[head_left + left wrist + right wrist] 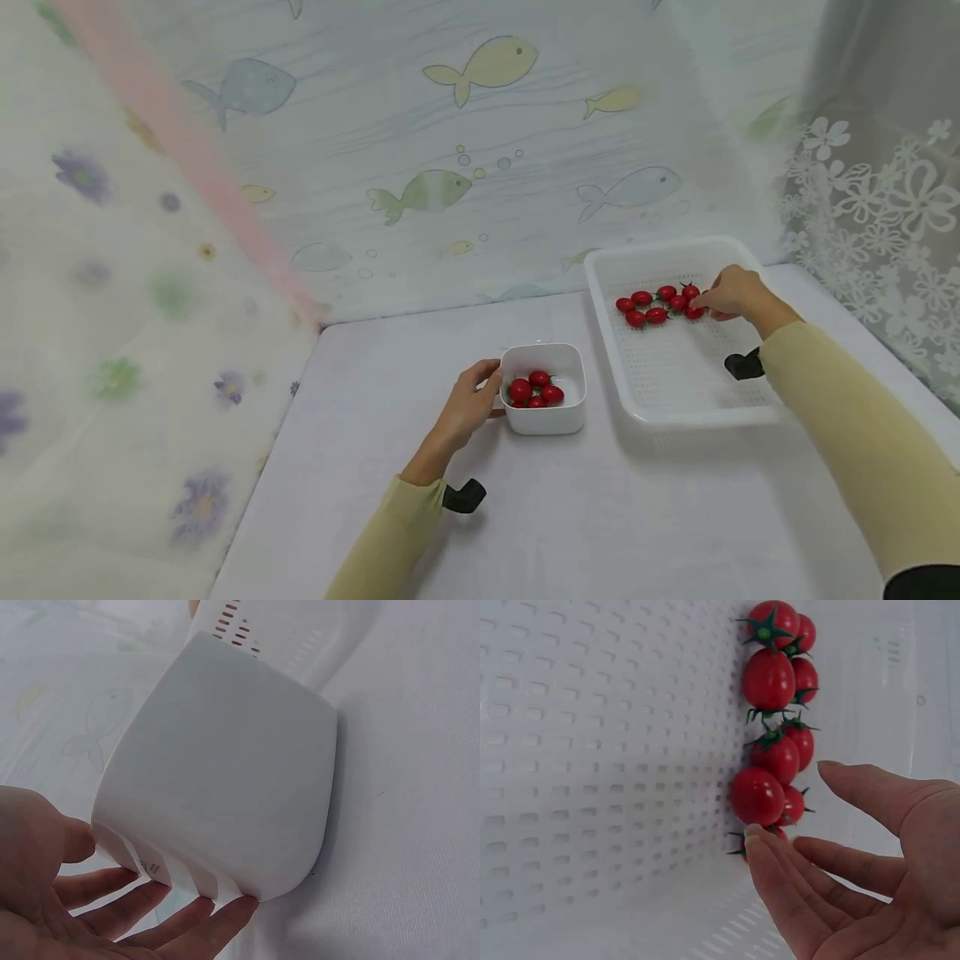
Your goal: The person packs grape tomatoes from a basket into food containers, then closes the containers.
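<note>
My left hand (467, 407) is at the left side of a small white square box (546, 422), fingertips touching its outer wall. In the left wrist view, the fingers (187, 930) meet the shiny wall low down, with the thumb beside the rim. Several red cherry tomatoes (539, 390) lie inside the box. Over a white perforated basket (645, 383), my right hand (738, 296) reaches toward more cherry tomatoes (769, 679) with green stems. Its thumb and fingers stand apart; one fingertip overlaps the lowest tomatoes in the right wrist view.
The basket stands right of the box on a white-covered table (360, 400). Behind them hangs a curtain (330, 125) printed with fish. A flowered sheet (127, 317) borders the left, and a lace curtain (885, 192) hangs at the right.
</note>
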`<state>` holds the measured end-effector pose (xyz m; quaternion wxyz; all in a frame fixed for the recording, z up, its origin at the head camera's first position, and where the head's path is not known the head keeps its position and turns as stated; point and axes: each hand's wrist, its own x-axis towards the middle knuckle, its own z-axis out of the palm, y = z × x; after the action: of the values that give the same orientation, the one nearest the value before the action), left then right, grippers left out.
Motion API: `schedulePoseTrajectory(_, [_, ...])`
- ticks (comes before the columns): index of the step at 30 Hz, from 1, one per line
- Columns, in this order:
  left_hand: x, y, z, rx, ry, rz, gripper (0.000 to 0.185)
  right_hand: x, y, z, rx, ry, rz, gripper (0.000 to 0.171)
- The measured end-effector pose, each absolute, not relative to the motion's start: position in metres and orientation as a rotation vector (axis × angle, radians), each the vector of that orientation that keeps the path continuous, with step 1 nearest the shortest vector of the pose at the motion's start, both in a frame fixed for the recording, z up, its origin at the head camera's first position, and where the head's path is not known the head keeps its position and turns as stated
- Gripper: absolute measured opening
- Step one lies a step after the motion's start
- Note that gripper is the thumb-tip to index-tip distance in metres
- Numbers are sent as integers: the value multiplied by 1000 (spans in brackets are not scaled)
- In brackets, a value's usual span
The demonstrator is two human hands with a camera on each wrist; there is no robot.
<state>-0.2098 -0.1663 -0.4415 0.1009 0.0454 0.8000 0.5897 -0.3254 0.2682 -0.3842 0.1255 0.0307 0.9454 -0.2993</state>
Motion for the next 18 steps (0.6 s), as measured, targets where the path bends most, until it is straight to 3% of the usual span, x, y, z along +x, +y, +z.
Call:
schedulePoseTrajectory(6, [-211, -165, -442, 112, 2369, 1739, 42, -330, 269, -397, 186, 2671, -1027, 60])
schedulePoseTrajectory(13, [-211, -164, -442, 107, 2384, 1730, 41, -334, 266, -407, 317, 2616, -1161, 39])
schedulePoseTrajectory(18, [-212, -165, -442, 113, 2388, 1724, 41, -339, 266, -412, 403, 2574, -1165, 39])
